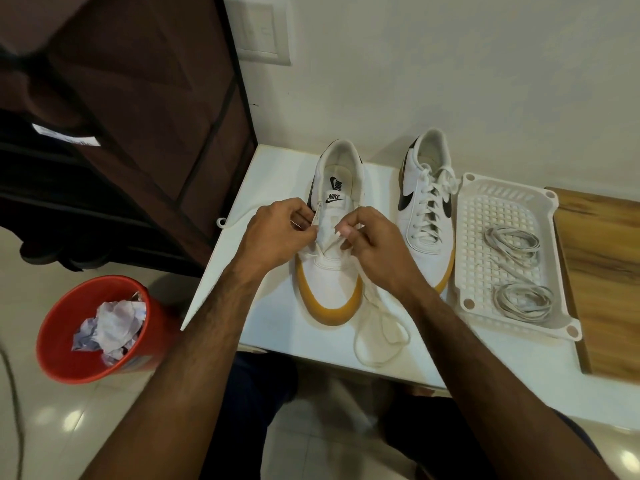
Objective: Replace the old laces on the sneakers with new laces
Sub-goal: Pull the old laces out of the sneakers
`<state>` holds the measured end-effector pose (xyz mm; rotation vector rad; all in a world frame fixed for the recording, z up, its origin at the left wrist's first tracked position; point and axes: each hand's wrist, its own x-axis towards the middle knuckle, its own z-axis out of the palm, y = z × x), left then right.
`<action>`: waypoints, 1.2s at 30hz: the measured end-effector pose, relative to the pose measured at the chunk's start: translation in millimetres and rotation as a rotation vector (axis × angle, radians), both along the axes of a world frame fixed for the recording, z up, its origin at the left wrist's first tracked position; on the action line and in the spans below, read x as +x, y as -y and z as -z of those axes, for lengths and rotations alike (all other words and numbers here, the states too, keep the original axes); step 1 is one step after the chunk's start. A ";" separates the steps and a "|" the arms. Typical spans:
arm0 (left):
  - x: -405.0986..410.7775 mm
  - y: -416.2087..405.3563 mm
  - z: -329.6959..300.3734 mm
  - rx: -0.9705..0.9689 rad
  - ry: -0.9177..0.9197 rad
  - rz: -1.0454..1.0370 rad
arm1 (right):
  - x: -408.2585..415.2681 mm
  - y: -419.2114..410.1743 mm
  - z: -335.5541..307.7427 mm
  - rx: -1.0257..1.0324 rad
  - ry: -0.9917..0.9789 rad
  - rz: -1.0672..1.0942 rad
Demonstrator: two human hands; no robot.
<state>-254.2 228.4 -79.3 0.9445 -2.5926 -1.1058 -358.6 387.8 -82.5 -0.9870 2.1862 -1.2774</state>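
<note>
Pinching a white lace (375,327) with both hands over the near sneaker (332,258), toe pointing at the tabletop's (277,327) front edge, heel toward the wall. Left hand (277,233) curling at the shoe's left eyelet row, thumb and forefinger nipping the lace close to the tongue. Right hand (372,242) doing likewise on the right eyelet row, fingertips (346,232) pressed together on the lace. Trailing from under the right hand down past the gum-coloured toe, the lace lying in a loose loop near the tabletop's front edge. Another strand running out from the left hand to the tabletop's left edge, its tip just at the rim.

Sitting further back toward the wall, just right of the near one, the second sneaker (427,209), fully laced and touching neither hand. Lying along the tabletop's right side, just beside that shoe, a white perforated tray (509,206), holding two coiled bundles of grey-white laces (512,244), one toward its back, one toward its front. Showing beyond the tray, a wooden board (602,271). Standing on the floor off the tabletop's left front corner, a red bin (69,341) with crumpled paper (110,327) inside.
</note>
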 end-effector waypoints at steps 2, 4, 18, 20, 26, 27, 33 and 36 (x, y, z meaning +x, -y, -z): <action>-0.2 0.9 0.5 0.004 0.000 0.004 | -5.0 -6.1 -2.3 -0.104 0.271 0.014; 0.9 1.8 1.1 0.019 -0.008 -0.001 | -7.8 -11.3 -4.9 -0.194 0.543 0.008; -1.0 0.1 3.1 0.014 -0.022 -0.004 | -3.0 -0.1 -6.3 0.271 -0.429 -0.231; -0.9 0.5 3.3 0.011 -0.025 -0.005 | -0.6 -0.1 -5.7 0.256 -0.451 -0.221; -0.6 1.5 5.4 0.008 -0.016 0.007 | 6.9 6.5 -1.6 0.257 -0.765 -0.103; -0.6 1.9 5.6 0.006 -0.014 0.010 | 5.8 5.1 -2.3 0.246 -0.770 -0.041; -1.5 2.9 6.7 -0.017 -0.005 0.014 | -21.0 -12.7 -11.4 0.004 -0.267 0.289; -1.0 2.8 7.8 0.003 -0.017 0.012 | -20.0 -16.4 -10.2 -0.027 -0.284 0.184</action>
